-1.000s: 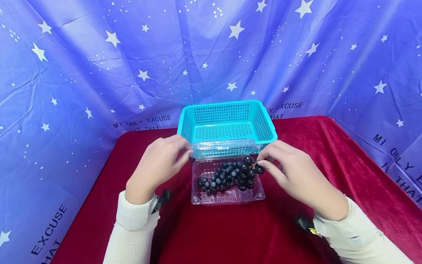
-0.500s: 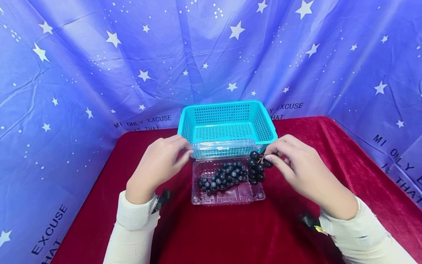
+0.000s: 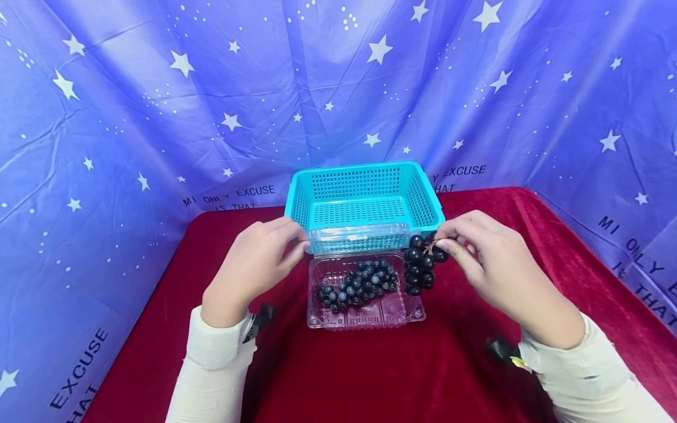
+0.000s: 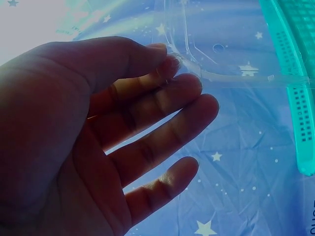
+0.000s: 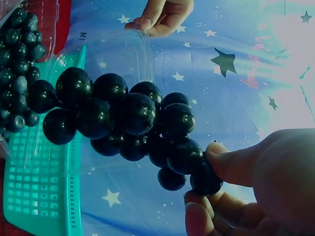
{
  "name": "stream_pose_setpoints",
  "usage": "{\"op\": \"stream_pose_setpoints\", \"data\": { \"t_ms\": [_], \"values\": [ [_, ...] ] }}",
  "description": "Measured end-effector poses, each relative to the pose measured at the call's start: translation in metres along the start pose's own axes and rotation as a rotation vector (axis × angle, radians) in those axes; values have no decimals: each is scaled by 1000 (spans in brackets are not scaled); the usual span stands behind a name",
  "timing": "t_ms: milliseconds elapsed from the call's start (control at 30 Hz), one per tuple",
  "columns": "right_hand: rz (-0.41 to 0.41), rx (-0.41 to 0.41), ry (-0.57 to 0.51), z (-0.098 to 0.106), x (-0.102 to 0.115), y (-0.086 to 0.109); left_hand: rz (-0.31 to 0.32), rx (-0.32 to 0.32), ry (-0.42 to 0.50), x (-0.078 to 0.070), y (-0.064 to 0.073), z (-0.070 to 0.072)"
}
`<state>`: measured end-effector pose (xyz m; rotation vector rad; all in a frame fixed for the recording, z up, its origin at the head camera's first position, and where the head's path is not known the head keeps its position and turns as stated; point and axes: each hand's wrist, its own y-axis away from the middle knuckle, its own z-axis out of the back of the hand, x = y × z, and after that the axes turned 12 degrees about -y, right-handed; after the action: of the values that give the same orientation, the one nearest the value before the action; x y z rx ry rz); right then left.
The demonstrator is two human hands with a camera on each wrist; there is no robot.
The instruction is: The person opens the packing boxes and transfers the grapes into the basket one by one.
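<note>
My right hand point(image 3: 489, 264) pinches the stem of a bunch of large dark grapes point(image 3: 420, 267), which hangs by the right edge of a clear plastic clamshell box point(image 3: 365, 317). In the right wrist view the grapes point(image 5: 93, 118) fill the middle, with the thumb point(image 5: 231, 162) against the stem end. A second bunch of smaller blue-black grapes point(image 3: 357, 286) lies inside the box. My left hand point(image 3: 259, 261) pinches the left corner of the raised clear lid point(image 3: 359, 232); the left wrist view shows thumb and forefinger on that corner, the other fingers point(image 4: 167, 132) loosely spread.
Behind the box stands a turquoise plastic basket point(image 3: 365, 208) with a perforated wall and floor. A dark red velvet cloth point(image 3: 338, 376) covers the table. A blue star-patterned curtain point(image 3: 307, 88) hangs close behind and at both sides.
My right hand has moved right and slightly up, lifting the bunch of large grapes away from the smaller bunch to the box's right edge. The left hand stays on the lid.
</note>
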<state>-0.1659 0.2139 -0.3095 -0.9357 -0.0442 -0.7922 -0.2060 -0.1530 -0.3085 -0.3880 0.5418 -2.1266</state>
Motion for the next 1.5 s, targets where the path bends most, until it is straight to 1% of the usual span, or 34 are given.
{"op": "stream_pose_setpoints", "data": {
  "t_ms": [567,867,1067,1300,1500],
  "values": [
    [-50,-45,53,12,-5,-3,4,2,2,2,1,1],
    [-23,-92,42,16,-10,-4,-1,-4,-10,1,1,0],
    [-4,-125,41,18,-12,-6,0,2,-7,1,0,-1],
    [19,-134,43,20,-17,-12,5,14,-21,2,0,0],
    [-4,-127,84,19,-23,-19,-4,5,-15,2,-1,-1]
  ]
}}
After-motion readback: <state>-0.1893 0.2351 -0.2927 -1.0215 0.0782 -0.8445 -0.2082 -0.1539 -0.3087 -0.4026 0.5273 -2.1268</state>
